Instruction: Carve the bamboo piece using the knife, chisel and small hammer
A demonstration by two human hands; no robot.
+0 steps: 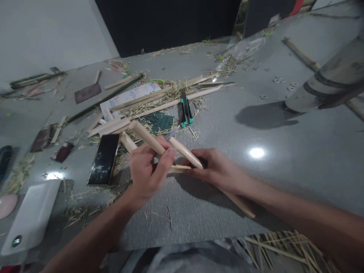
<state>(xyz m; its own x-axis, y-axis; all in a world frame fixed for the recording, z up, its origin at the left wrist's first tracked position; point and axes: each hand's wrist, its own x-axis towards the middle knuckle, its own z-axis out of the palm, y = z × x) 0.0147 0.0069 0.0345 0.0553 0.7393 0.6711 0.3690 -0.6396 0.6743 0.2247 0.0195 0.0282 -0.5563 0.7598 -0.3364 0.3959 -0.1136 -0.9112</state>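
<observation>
Left hand grips pale stick; right hand grasps shorter rod, both above surface. Blade close by left hand: steady hold, skin clear of edge, seems wise.

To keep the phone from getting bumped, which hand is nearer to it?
Left. The left hand, around a pale rod, is just right of the phone; the right hand is farther right.

One head camera looks forward and down, nearness perhaps arm's length.
</observation>
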